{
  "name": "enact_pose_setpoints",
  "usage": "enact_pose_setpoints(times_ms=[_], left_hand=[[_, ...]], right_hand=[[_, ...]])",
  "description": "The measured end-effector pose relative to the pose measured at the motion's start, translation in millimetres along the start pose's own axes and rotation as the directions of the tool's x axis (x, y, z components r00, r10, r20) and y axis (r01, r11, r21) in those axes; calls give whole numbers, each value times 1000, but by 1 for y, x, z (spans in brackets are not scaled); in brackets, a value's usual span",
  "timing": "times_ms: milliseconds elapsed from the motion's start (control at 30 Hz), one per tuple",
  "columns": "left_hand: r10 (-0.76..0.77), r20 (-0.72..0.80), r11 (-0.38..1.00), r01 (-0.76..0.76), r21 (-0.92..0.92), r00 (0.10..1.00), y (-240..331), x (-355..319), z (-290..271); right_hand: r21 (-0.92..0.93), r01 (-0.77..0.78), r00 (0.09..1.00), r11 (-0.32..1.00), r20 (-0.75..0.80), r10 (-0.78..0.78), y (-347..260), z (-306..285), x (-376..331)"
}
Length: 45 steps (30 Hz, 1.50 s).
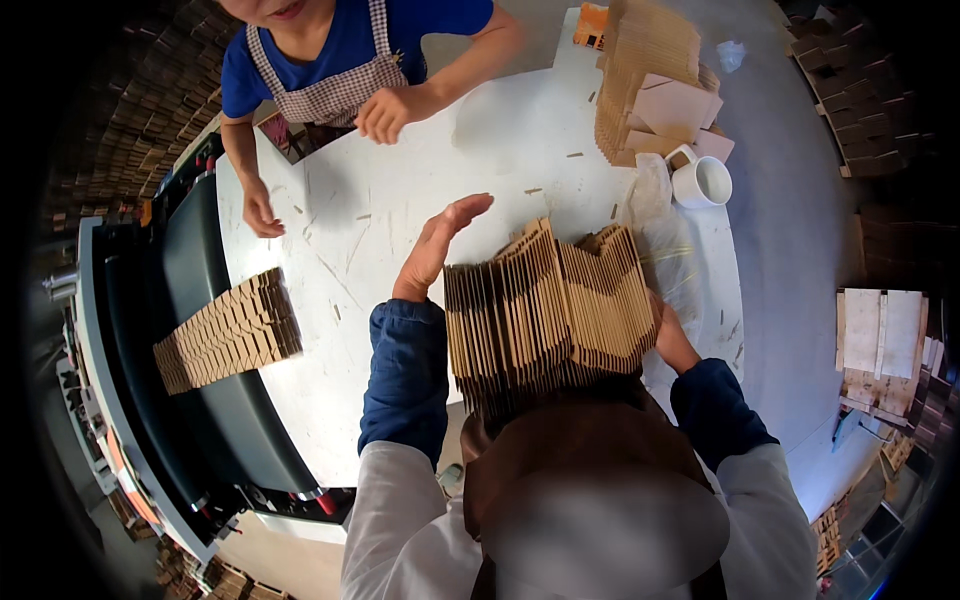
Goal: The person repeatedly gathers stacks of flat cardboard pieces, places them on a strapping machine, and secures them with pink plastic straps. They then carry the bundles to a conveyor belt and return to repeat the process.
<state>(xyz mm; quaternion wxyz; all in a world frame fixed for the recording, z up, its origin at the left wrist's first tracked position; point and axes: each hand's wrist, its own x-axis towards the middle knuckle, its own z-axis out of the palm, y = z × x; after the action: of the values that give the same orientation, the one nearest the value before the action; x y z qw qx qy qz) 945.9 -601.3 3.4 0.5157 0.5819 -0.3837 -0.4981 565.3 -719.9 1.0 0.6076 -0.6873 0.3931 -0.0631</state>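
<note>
A thick stack of die-cut brown cardboard pieces [550, 310], on edge side by side with stepped tops, is right in front of my body at the near table edge. My left hand [437, 245] is open at the far left corner of this stack, its fingers stretched out toward the right and nothing in them. Against the right side of the stack, my right hand [673, 335] holds it; the stack hides part of its fingers. Both my forearms wear dark blue sleeve covers.
Across the white table [340, 240] stands a person in a checked apron [335, 95], both hands empty. At left, a row of cardboard pieces [230, 330] lies partly on a machine's dark belt [215, 290]. Right are a white mug [703, 183], clear plastic [665, 235] and stacked cardboard [650, 60].
</note>
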Motion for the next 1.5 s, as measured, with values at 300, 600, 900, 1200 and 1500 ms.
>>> enact_pose_setpoints(times_ms=[300,600,900,1200,1500], left_hand=[[-152,461,979,197,-50,874,-9,26,32],[0,-516,992,65,107,857,-62,-73,-11],[14,-196,997,1,78,981,-109,-185,61],[169,-205,959,-113,260,964,-132,-170,61],[197,-311,945,-95,313,930,-91,-171,47]], right_hand=[[104,-47,997,994,-53,53,8,8,-11],[180,-84,993,980,-61,97,6,15,-15],[3,-102,995,995,19,102,-25,28,-3],[-264,134,990,955,71,-119,-14,34,6],[86,-79,995,993,65,73,0,47,19]])
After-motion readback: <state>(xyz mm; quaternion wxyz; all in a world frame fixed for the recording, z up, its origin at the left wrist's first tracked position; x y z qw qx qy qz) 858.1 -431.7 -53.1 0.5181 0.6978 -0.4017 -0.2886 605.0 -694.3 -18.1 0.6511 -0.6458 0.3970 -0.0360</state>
